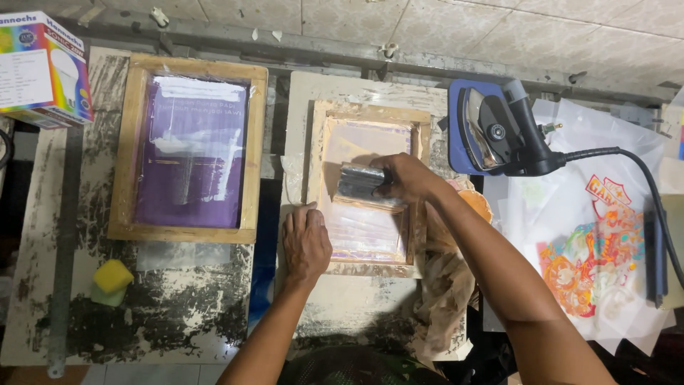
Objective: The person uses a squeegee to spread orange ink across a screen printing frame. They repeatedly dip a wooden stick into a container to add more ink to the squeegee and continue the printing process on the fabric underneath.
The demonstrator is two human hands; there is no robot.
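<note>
on the stained bench, head view: the right hand (pixel 405 178) is closed around a squeegee (pixel 362 184) on the small wooden screen frame (pixel 369 114); the left hand (pixel 306 241) lies flat, pinning its edge. the frame looks stiff and light, its mesh delicate, so best held by the wood.

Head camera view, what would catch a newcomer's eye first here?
At centre, the right hand drags a squeegee across a small wooden printing frame while the left hand presses on its edge. To the left lies a purple-meshed frame; to the right, an iron stands by colourful printed sheets.
</note>
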